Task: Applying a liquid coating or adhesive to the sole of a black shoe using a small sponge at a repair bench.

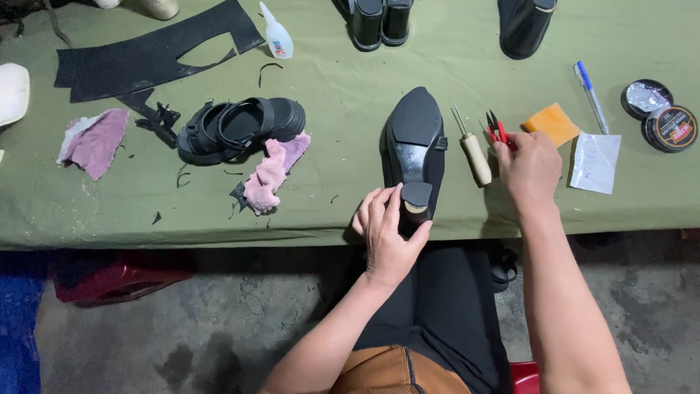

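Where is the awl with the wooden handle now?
In the head view the awl lies on the green table, right of the upturned black shoe and just left of the red snips at the right hand.

The right hand (531, 169) is covering the handles of the small red snips (496, 131), so its grip on them is not showing. The left hand (388, 235) is hiding the back of the heel of the black upturned block-heel shoe (415, 149). The top edge is cutting off the pair of black boots (380, 22), the single black boot (523, 25) and a cream-coloured object (160, 8). The left edge is cutting a white rounded object (12, 91). The print on the round black tin (671, 128) is too small to tell. The green cloth-covered bench (350, 80) is running out of the picture on both sides.
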